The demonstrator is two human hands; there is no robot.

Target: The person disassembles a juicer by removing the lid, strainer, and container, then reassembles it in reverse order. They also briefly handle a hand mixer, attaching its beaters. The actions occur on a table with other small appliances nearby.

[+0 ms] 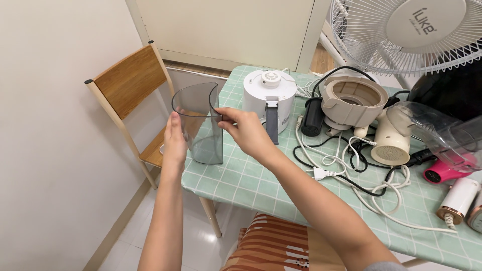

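A smoky grey, see-through plastic container (pixel 200 116) with a curved cut-out side is held upright over the left edge of the table. My left hand (pixel 174 140) presses flat against its outer left wall. My right hand (pixel 246 131) pinches its right rim between thumb and fingers. Just behind my right hand stands a white juicer base (pixel 269 95) with a grey latch down its front.
A green checked tablecloth (pixel 241 183) covers the table. On it lie tangled white and black cords (pixel 351 173), a beige juicer top (pixel 351 100), a clear lid (pixel 442 130), a pink hair dryer (pixel 447 170). A wooden chair (pixel 133 80) stands at left, a white fan (pixel 406 32) at back right.
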